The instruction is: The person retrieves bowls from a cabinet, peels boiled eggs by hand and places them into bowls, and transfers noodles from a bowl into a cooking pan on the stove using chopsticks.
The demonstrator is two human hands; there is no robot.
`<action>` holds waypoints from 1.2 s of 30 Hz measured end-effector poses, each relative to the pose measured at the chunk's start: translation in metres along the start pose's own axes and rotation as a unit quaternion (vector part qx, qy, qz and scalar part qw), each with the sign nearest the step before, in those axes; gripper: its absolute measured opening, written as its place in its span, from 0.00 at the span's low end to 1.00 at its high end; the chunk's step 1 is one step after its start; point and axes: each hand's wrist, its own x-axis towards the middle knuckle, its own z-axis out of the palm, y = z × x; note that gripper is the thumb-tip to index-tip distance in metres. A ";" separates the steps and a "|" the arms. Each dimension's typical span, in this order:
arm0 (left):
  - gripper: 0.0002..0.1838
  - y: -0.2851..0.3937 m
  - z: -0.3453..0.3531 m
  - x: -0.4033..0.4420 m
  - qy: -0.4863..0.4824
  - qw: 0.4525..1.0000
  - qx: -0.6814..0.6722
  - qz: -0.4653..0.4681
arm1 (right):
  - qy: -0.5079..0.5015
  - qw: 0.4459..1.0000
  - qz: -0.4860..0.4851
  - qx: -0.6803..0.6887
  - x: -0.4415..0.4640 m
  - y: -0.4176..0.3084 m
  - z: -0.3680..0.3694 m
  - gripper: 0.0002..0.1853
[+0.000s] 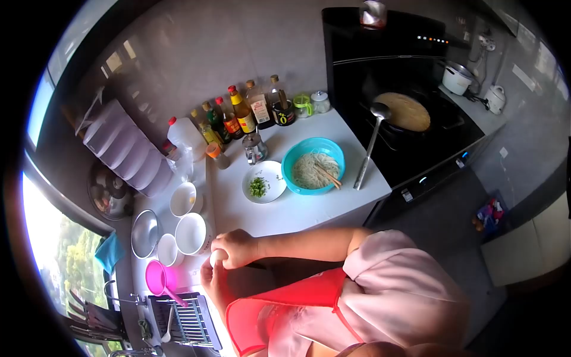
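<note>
A small white rounded egg (218,257) is between my two hands, just beyond the edge of the white counter. My right hand (238,247) grips it from above, fingers curled round it. My left hand (214,281) holds it from below, with the fingertips pressed near its underside. Close by stands a large white bowl (192,234), with a smaller white bowl (170,250) beside it. Farther back, a white bowl (183,205) has a little something orange-yellow inside.
A plate (275,189) of chopped greens and a turquoise bowl (315,190) of noodles with chopsticks stand on the counter. A ladle (370,152) lies near the stove, where a pan (410,123) holds brownish liquid. Left are a pink dipper (156,276) and dish rack (193,324).
</note>
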 end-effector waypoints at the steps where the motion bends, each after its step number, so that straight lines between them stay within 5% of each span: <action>1: 0.08 -0.005 0.003 0.011 -0.014 0.999 0.030 -0.006 | 0.009 1.000 0.003 -0.012 0.006 0.005 -0.002 0.16; 3: 0.07 -0.009 0.002 0.030 0.031 0.995 0.091 -0.031 | 0.008 1.000 -0.015 0.026 0.022 0.018 -0.002 0.12; 4: 0.09 -0.028 -0.018 0.044 -0.007 0.986 0.160 0.035 | 0.007 0.999 -0.031 0.042 0.029 0.022 -0.001 0.12; 16: 0.17 0.009 -0.058 0.097 0.022 0.997 0.033 -0.066 | -0.109 0.987 0.050 0.107 0.125 0.037 0.033 0.14; 25: 0.20 0.014 -0.133 0.139 -0.005 0.988 -0.016 -0.154 | -0.273 0.923 0.157 0.220 0.199 0.038 0.075 0.12; 27: 0.23 0.016 -0.136 0.145 0.010 0.996 -0.034 -0.081 | -0.271 0.920 0.153 0.238 0.210 0.033 0.084 0.12; 29: 0.25 0.016 -0.137 0.149 0.038 0.996 0.052 -0.068 | -0.250 0.922 0.196 0.222 0.222 0.026 0.089 0.11; 32: 0.23 0.008 -0.144 0.160 0.082 0.955 0.275 0.073 | -0.257 0.920 0.197 0.223 0.237 0.033 0.106 0.12; 36: 0.20 0.011 -0.167 0.180 0.035 0.945 0.314 0.081 | -0.255 0.925 0.179 0.218 0.256 0.047 0.124 0.14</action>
